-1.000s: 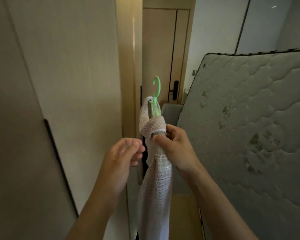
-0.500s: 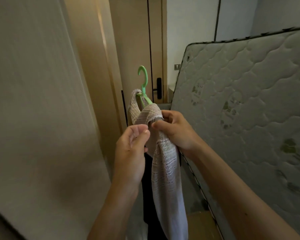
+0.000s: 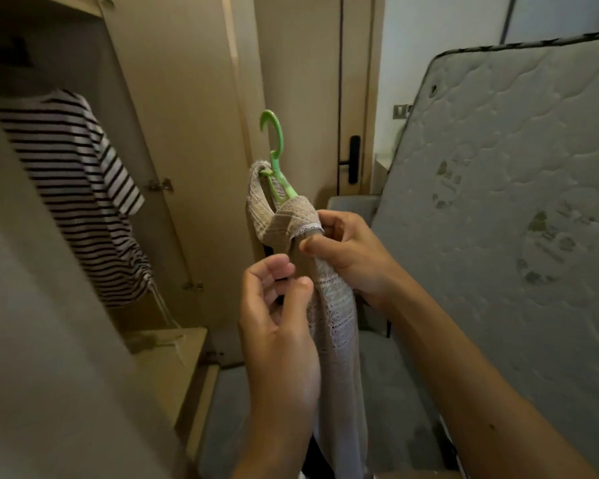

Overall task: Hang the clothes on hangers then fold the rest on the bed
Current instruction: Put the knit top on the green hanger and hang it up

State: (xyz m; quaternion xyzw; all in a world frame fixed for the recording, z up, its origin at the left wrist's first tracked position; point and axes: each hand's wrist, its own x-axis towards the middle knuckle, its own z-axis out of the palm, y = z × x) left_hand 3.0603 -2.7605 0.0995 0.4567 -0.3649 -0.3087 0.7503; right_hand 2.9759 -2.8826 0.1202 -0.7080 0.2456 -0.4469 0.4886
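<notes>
My right hand (image 3: pixel 346 250) has its fingers curled tight round the bunched top of the beige lace-knit garment (image 3: pixel 336 323), which is draped over the green plastic hanger (image 3: pixel 275 146). The hook is upright. I hold both in the air between the open beige wardrobe (image 3: pixel 187 133) and the upright quilted mattress (image 3: pixel 498 202). Left hand (image 3: pixel 281 323): fingers curled, thumb against the fabric; pinch or not, cannot tell.

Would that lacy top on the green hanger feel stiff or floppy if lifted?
Probably floppy: the top droops straight down from the hanger and bunches where the right hand pinches it. Likely light too, as its openwork knit shows holes. Those holes might snag on the hanger.
</notes>
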